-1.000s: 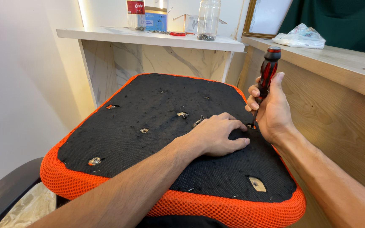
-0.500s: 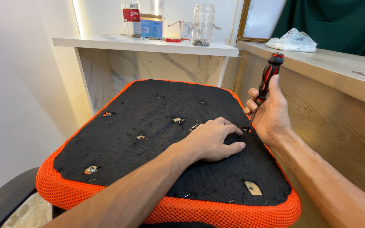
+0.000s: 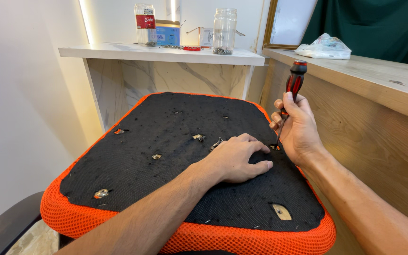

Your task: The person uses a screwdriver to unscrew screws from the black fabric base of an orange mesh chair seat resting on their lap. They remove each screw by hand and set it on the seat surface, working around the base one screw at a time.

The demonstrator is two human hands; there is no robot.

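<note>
The left hand [image 3: 237, 158] lies palm down, fingers spread slightly and curled at the tips, pressed flat against the surface beneath it near its right edge. Its forearm runs bare from the lower left, the wrist straight. The right hand [image 3: 296, 127] stands just beside the left, touching or nearly touching its fingertips, and is closed in a fist-like grip, thumb uppermost, knuckles toward the left hand. Its wrist is bent slightly, and the bare forearm stretches back to the lower right corner of the view.
</note>
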